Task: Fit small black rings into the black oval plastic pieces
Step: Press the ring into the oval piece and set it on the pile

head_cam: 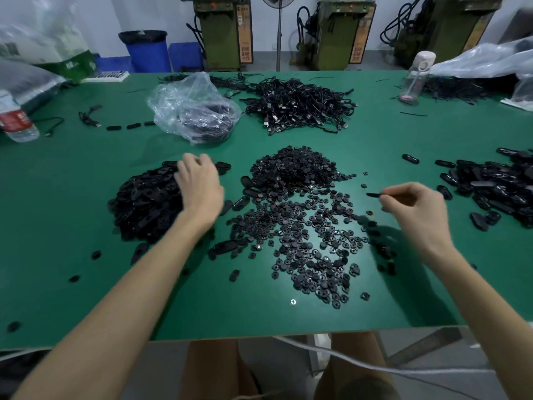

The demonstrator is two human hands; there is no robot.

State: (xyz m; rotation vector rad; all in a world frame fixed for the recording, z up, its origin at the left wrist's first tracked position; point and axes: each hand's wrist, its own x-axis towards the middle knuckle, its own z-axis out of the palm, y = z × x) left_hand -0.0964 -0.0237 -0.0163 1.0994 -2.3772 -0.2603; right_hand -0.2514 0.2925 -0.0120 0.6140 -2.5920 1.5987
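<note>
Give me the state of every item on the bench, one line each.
left hand: resting on the left oval-piece pile, fingers curled
right hand: pinching one flat black piece
ring pile: loose, spread out
right oval-piece pile: heaped, untouched
cable heap: tangled
plastic bag: open, crumpled
water bottle: upright

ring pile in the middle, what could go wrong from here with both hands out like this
The ring pile sprawls loosely toward the table edge, so a sweeping forearm could knock rings off. The right hand pinches a thin black piece only at its end, so it may slip. The left hand, on the oval pile, could scatter ovals into the rings.
</note>
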